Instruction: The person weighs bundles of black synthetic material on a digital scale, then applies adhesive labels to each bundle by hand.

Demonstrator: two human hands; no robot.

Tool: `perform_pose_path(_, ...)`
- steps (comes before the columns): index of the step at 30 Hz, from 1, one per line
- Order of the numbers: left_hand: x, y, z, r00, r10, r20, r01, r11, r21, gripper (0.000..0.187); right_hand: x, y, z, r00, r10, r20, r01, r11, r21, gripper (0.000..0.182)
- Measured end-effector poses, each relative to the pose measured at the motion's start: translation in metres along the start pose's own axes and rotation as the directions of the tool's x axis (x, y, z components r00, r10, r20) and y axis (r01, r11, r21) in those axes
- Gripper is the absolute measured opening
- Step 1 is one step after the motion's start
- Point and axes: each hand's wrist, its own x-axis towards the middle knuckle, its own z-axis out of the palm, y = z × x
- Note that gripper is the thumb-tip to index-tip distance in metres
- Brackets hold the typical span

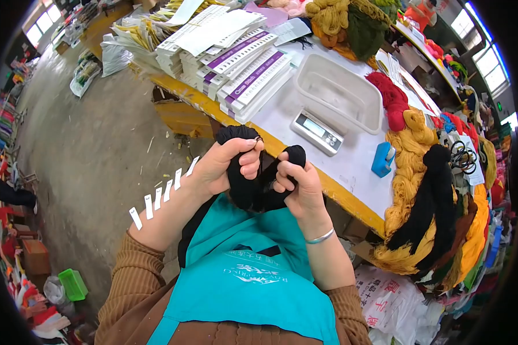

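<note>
Both of my hands grip one black yarn skein (252,192) in front of my teal apron (253,270). My left hand (227,164) closes around its upper loop, and a thin ring or band shows at my fingertips. My right hand (298,185) clutches the skein's other end, a silver bangle on its wrist. Several white paper labels (161,198) stick along my left forearm. The skein hangs just short of the table's yellow edge (328,187).
On the white table stand a digital scale (316,131) with a clear plastic tub (336,92), a blue tape dispenser (383,159), stacks of purple-printed label cards (242,63) and scissors (460,155). Yarn hanks (437,213) in mustard, black, red and orange pile at the right. Concrete floor lies to the left.
</note>
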Motion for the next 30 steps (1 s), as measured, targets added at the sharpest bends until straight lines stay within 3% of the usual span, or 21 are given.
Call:
perform_pose_path(2, -0.002, 0.001, 0.005, 1.000, -0.010, -0.003, 0.010, 1.000, 0.025, 0.017, -0.001, 0.000, 0.014, 0.995, -0.081, -0.064, 0.072, 0.990, -0.123, 0.027)
perform_pose_path(3, -0.003, 0.002, 0.007, 1.000, -0.015, -0.007, 0.015, 0.999, 0.048, 0.018, 0.001, 0.003, 0.016, 0.994, -0.082, -0.066, 0.074, 0.990, -0.120, 0.027)
perform_pose_path(5, -0.002, 0.001, 0.012, 1.000, -0.017, 0.004, 0.017, 0.998, 0.059, 0.018, 0.003, 0.007, 0.020, 0.978, -0.182, -0.102, 0.134, 0.924, -0.357, 0.028)
perform_pose_path(6, -0.002, 0.001, 0.014, 1.000, -0.014, 0.015, 0.013, 0.998, 0.067, 0.018, 0.004, 0.009, 0.022, 0.976, -0.204, -0.077, 0.160, 0.909, -0.385, 0.021)
perform_pose_path(12, -0.003, 0.005, 0.019, 1.000, -0.004, 0.018, 0.003, 0.997, 0.081, 0.018, 0.009, 0.015, 0.023, 0.934, -0.340, -0.109, 0.279, 0.886, -0.370, 0.008)
perform_pose_path(15, -0.003, 0.010, 0.005, 1.000, 0.023, 0.005, -0.023, 1.000, -0.014, 0.021, 0.008, 0.007, 0.010, 0.922, -0.379, -0.080, 0.325, 0.868, -0.375, 0.007)
perform_pose_path(18, -0.007, 0.029, -0.014, 0.992, 0.095, 0.084, -0.083, 0.987, -0.139, 0.033, 0.006, -0.004, -0.007, 0.914, -0.380, -0.146, 0.316, 0.888, -0.334, 0.012)
perform_pose_path(21, -0.030, 0.077, -0.042, 0.959, 0.274, 0.077, -0.245, 0.932, -0.266, 0.051, -0.004, -0.029, -0.020, 0.956, -0.281, -0.080, 0.262, 0.947, -0.186, 0.008)
perform_pose_path(24, -0.077, 0.135, -0.074, 0.849, 0.511, 0.130, -0.481, 0.852, -0.208, 0.061, -0.019, -0.046, -0.040, 0.960, -0.244, -0.137, 0.201, 0.941, -0.271, 0.008)
perform_pose_path(25, -0.099, 0.154, -0.078, 0.812, 0.576, 0.098, -0.556, 0.814, -0.170, 0.058, -0.023, -0.052, -0.040, 0.943, -0.262, -0.206, 0.182, 0.923, -0.341, 0.008)
perform_pose_path(27, -0.144, 0.194, -0.098, 0.726, 0.674, 0.138, -0.673, 0.737, -0.059, 0.045, -0.030, -0.064, -0.056, 0.953, -0.232, -0.194, 0.117, 0.874, -0.472, 0.008)
perform_pose_path(28, -0.174, 0.222, -0.127, 0.717, 0.664, 0.214, -0.668, 0.742, -0.064, 0.037, -0.032, -0.068, -0.058, 0.957, -0.217, -0.191, 0.090, 0.852, -0.516, 0.008)
perform_pose_path(30, -0.201, 0.232, -0.121, 0.661, 0.717, 0.219, -0.727, 0.685, -0.048, 0.035, -0.033, -0.075, -0.052, 0.970, -0.145, -0.197, -0.003, 0.800, -0.600, 0.009)
